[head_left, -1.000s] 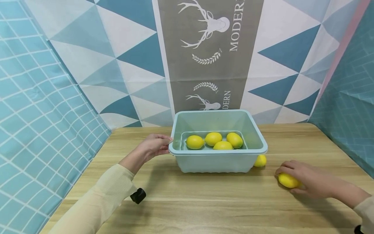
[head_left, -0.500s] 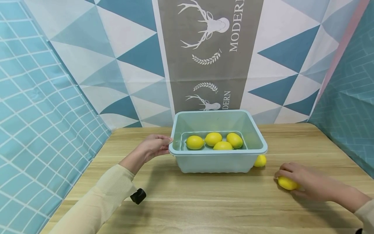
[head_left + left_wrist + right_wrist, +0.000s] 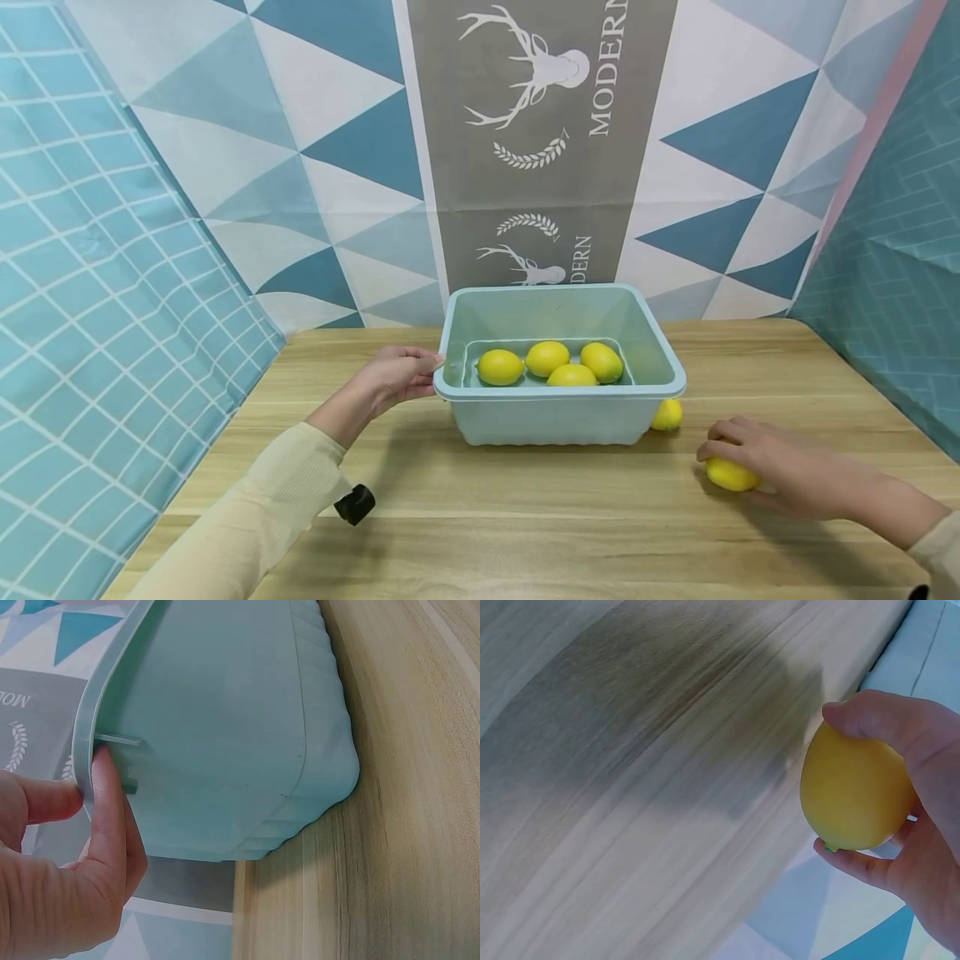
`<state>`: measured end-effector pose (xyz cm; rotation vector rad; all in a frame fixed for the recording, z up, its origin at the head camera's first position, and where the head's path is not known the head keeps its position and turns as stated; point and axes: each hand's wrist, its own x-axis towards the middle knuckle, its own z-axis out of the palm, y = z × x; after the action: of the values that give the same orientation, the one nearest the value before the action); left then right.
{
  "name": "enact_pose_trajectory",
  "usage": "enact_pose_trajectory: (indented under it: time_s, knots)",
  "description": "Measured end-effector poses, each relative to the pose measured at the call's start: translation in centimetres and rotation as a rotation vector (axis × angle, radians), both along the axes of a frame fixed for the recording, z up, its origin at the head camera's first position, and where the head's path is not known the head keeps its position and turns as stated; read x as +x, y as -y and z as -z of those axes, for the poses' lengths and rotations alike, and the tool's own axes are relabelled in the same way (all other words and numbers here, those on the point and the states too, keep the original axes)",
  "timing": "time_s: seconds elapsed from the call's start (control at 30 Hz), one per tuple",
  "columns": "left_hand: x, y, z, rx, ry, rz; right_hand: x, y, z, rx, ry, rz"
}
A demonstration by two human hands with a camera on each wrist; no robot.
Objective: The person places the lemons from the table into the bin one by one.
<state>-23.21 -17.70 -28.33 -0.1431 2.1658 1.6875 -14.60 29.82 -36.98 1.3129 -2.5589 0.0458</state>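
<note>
A light blue-green plastic bin (image 3: pixel 555 417) stands on the wooden table, with several lemons (image 3: pixel 500 367) lying on its floor. My left hand (image 3: pixel 393 375) pinches the bin's left rim; in the left wrist view the thumb (image 3: pixel 56 800) presses the rim's inner side and the fingers lie under its outer edge. To the right of the bin, my right hand (image 3: pixel 787 467) grips a lemon (image 3: pixel 731 474) just above the table. The right wrist view has this lemon (image 3: pixel 855 787) between thumb and fingers. Another lemon (image 3: pixel 667 414) sits against the bin's right side, partly hidden by it.
The wooden table (image 3: pixel 540 525) reaches back to a patterned wall covering (image 3: pixel 352 167) behind the bin. Blue tiled sheeting (image 3: pixel 97 292) hangs along the left side, and teal brick-pattern sheeting (image 3: pixel 892 325) along the right. A black camera piece (image 3: pixel 355 504) sticks out below the left sleeve.
My right hand has shifted slightly left with its lemon, toward the bin. The left hand stays on the rim, and the bin and the other lemons keep their places.
</note>
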Motion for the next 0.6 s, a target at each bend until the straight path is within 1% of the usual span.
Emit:
enact_pose_trajectory:
  time_s: [0.17, 0.33, 0.6]
  knots:
    - [-0.01, 0.03, 0.08, -0.004, -0.003, 0.002, 0.23, 0.35, -0.29, 0.027, 0.011, 0.009]
    - [0.04, 0.04, -0.04, -0.002, -0.004, 0.007, 0.38, 0.73, -0.46, 0.032, 0.018, -0.004]
    - [0.11, 0.11, -0.1, -0.004, -0.002, 0.01, 0.22, 0.82, -0.55, 0.037, 0.039, -0.004]
